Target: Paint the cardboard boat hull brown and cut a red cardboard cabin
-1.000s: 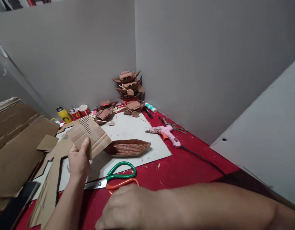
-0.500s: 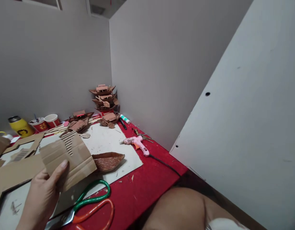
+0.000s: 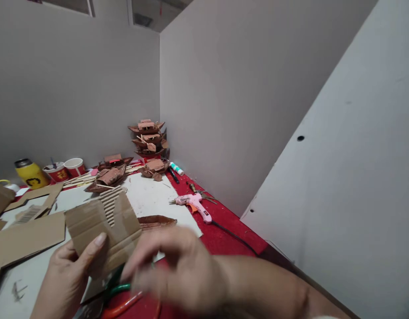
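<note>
My left hand (image 3: pixel 70 270) is closed on a piece of brown cardboard (image 3: pixel 91 226), thumb on top. Part of its surface is peeled, baring a wedge of corrugated ridges. My right hand (image 3: pixel 181 270), blurred by motion, hovers over the handles of the scissors (image 3: pixel 121 305), one green and one orange. Its thumb and forefinger are apart, with nothing seen between them; the other fingers are unclear. Behind the cardboard and my right hand lies a brown model boat hull (image 3: pixel 158 220), partly hidden.
A pink glue gun (image 3: pixel 198 206) with a black cord lies on the red table cover (image 3: pixel 221 239). Finished model boats (image 3: pixel 148 137) are stacked in the corner. Two paper cups (image 3: pixel 75 167), a yellow bottle (image 3: pixel 31 173) and cardboard sheets (image 3: pixel 32 232) are at the left.
My right hand has come into view from the lower right, over the scissors and in front of the hull. The cardboard in my left hand has shifted slightly right in view.
</note>
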Demonstrator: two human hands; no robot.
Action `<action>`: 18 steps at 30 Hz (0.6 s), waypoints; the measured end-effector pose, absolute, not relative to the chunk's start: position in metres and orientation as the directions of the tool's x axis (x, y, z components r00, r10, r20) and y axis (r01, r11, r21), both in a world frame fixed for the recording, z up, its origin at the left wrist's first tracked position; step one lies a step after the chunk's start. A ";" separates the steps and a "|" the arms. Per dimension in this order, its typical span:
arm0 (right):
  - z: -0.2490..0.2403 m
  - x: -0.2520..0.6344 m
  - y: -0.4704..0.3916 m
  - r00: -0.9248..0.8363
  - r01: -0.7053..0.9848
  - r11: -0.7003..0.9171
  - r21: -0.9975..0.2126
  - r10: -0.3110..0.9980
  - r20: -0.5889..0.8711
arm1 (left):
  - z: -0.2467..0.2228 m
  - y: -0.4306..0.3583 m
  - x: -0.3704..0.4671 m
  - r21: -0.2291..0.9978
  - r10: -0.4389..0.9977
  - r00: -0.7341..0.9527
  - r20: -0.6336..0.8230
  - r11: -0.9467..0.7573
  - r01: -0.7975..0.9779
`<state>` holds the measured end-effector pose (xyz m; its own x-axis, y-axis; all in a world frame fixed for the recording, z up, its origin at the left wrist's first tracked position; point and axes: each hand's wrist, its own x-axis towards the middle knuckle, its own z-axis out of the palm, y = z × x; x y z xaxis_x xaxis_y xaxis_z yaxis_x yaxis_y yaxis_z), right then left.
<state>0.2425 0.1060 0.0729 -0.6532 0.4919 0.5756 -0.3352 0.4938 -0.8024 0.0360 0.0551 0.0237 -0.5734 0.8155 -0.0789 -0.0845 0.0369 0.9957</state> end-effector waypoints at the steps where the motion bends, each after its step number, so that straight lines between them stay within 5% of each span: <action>1: 0.082 0.237 0.125 -0.544 -0.360 0.404 -0.841 0.642 0.541 | 0.022 0.054 0.037 0.997 0.826 -0.561 -0.056 0.013 -0.081; 4: 0.081 0.224 0.164 -0.370 -0.339 0.315 -0.886 0.822 0.434 | 0.020 0.053 0.040 0.999 0.847 -0.532 -0.014 -0.014 -0.048; 10: 0.060 0.208 0.169 -0.586 -0.307 -0.078 -0.948 0.801 0.124 | 0.023 0.051 0.050 0.999 0.875 -0.485 0.014 0.012 0.051; 18: 0.043 0.213 0.174 -0.641 -0.264 -0.085 -0.961 0.760 0.109 | 0.033 0.053 0.073 0.976 0.893 -0.436 -0.112 0.016 -0.217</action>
